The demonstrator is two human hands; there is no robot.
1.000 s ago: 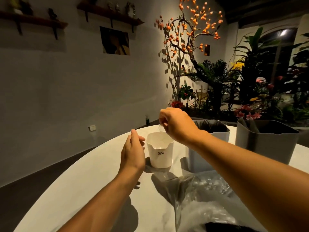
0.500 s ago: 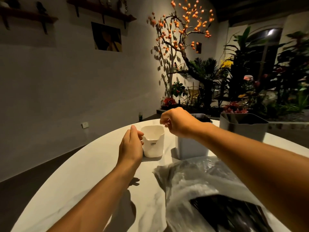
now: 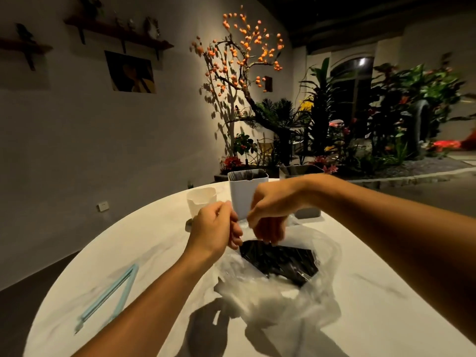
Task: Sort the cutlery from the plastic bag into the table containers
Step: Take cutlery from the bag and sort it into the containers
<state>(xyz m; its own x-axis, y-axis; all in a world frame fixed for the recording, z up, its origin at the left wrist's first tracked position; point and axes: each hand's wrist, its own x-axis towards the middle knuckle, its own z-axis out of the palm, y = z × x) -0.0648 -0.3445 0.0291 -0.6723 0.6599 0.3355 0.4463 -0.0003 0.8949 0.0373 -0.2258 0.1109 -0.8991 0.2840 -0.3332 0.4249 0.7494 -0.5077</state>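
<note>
head view | faces forward-down (wide-angle) | near table (image 3: 159, 253)

Only 2 forearms and 2 hands of the person are visible, above the white table (image 3: 144, 253). Both forearms are bare up to the lower frame edge, with no sleeve on them. The left hand (image 3: 215, 229) and the right hand (image 3: 270, 210) wear no glove. Motion blur makes the fingers too soft to see rings or nails.
</note>
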